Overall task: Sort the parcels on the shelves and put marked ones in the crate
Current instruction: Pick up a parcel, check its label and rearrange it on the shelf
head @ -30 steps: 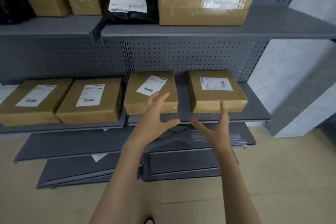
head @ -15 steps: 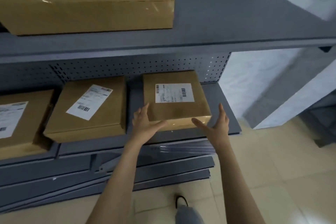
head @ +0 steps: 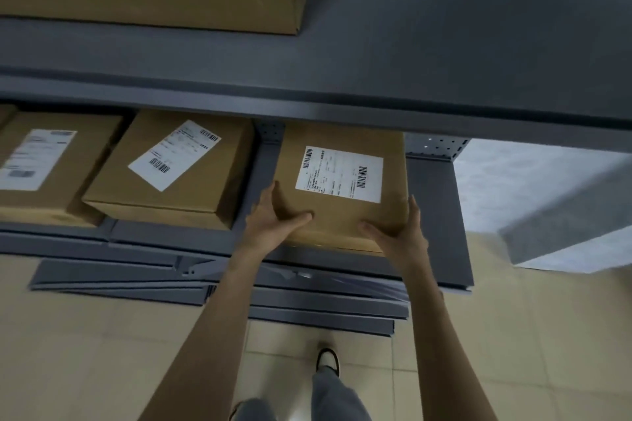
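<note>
The rightmost box (head: 342,195) sits on the lower shelf (head: 434,215) at about one o'clock from the next box (head: 171,174), and the left hand (head: 270,225) and right hand (head: 396,232) clasp its near corners, thumbs on top; it looks stiff, smooth and probably light, best held at opposite sides.

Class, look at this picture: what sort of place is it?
Probably a parcel storeroom or sorting depot: grey metal shelving, brown cardboard parcels and barcoded shipping labels.
</note>
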The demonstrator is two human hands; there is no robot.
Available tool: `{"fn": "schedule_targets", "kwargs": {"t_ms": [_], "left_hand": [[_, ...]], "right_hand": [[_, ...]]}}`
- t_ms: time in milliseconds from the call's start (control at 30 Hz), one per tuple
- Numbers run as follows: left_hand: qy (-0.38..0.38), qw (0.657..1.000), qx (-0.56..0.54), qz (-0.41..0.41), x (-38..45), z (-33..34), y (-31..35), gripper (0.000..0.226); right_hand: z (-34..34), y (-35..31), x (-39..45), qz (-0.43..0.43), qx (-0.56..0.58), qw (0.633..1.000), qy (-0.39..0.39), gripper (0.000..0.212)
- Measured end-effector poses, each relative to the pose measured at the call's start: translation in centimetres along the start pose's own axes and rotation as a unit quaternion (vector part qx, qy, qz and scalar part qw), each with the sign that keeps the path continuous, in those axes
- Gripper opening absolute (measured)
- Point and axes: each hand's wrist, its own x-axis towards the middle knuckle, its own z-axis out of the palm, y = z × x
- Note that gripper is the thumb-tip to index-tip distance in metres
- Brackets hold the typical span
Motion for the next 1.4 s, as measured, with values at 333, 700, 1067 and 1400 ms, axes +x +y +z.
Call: {"fn": "schedule_targets", "kwargs": {"t_ms": [333,700,1067,1400], "left_hand": [[0.006,0.997,0.042,0.065,-2.0,-2.4,-1.5,0.105],[0.058,0.985,0.004,0.161,-8.0,-9.7,-1.7,0.109],[0.16,0.978,-0.085,0.103,-13.7,-16.0,-13.2,0.078],[0.171,0.916,-0.362,-0.011,-16.6,-14.8,-21.0,0.066]], "right_hand": [[0.8,1.0,-2.9,0.007,-0.032,0.999,-0.015,0.12],[5.0,-1.2,-10.2,-0.084,0.132,0.987,0.04,0.125],[12.1,-2.7,-16.3,-0.105,0.141,0.984,-0.019,0.095],[14.9,-5.6,-22.7,-0.276,0.018,0.961,-0.008,0.082]]}}
